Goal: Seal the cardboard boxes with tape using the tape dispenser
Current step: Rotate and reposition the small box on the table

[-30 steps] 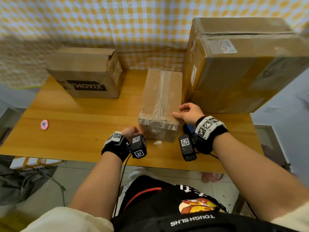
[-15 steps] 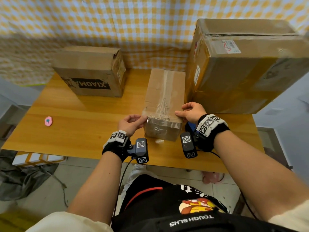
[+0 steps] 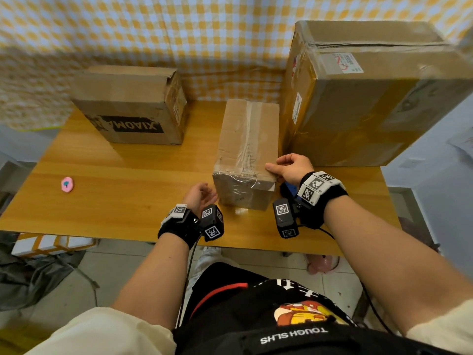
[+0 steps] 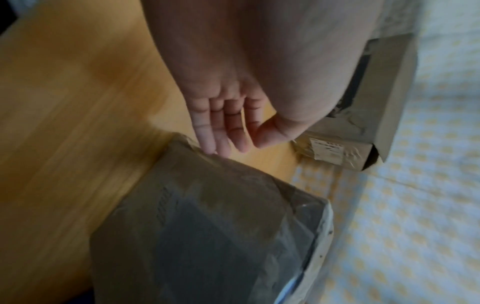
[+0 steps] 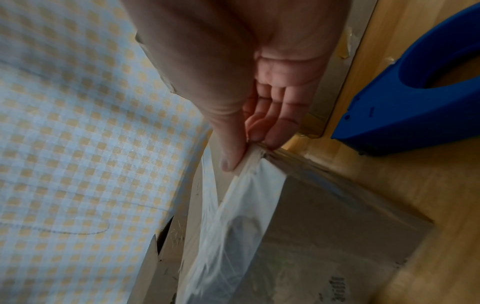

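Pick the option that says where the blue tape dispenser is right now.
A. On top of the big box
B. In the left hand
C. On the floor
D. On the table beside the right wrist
D: the blue tape dispenser lies on the table by the right hand, which pinches the small box instead.

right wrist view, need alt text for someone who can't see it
The right hand pinches the taped corner of a small cardboard box between thumb and fingers. A blue tape dispenser lies on the wooden table beside it, with a yellow checked cloth behind.
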